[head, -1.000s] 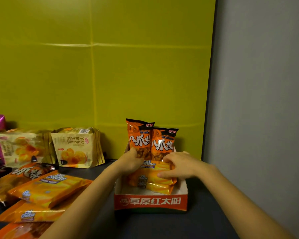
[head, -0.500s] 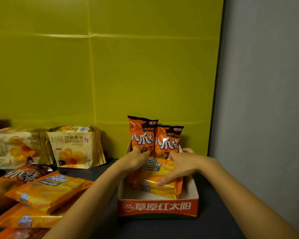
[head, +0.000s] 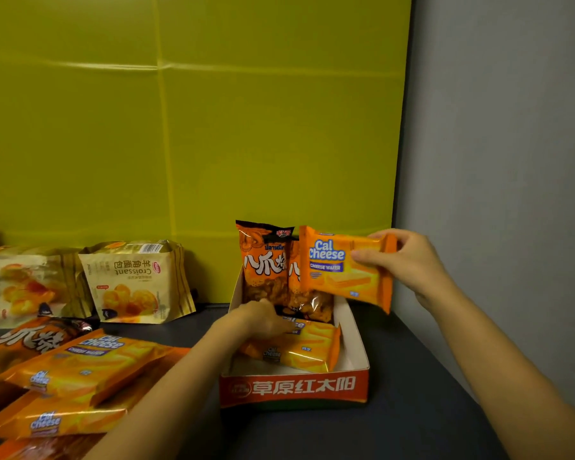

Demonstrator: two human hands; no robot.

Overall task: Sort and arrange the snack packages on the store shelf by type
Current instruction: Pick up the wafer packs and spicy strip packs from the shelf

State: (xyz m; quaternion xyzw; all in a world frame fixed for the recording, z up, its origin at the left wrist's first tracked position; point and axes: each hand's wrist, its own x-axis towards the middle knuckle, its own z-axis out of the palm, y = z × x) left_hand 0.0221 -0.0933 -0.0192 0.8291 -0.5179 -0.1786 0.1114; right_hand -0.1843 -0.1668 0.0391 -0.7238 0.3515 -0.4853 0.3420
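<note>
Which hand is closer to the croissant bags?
Left. The left hand is in the box, right of the croissant bags; the right hand holds a Cal Cheese pack farther right.

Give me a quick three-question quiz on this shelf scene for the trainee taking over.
1. Multiple choice: what does the right hand hold up?
A. a croissant bag
B. a Cal Cheese wafer pack
C. a drink bottle
2. True or false: the red-fronted box has nothing in it.
3. Short answer: what is the left hand resting on?

Key
1. B
2. False. Orange snack bags stand upright at its back and stacked Cal Cheese packs lie in front of them.
3. The stacked Cal Cheese packs inside the box.
</note>
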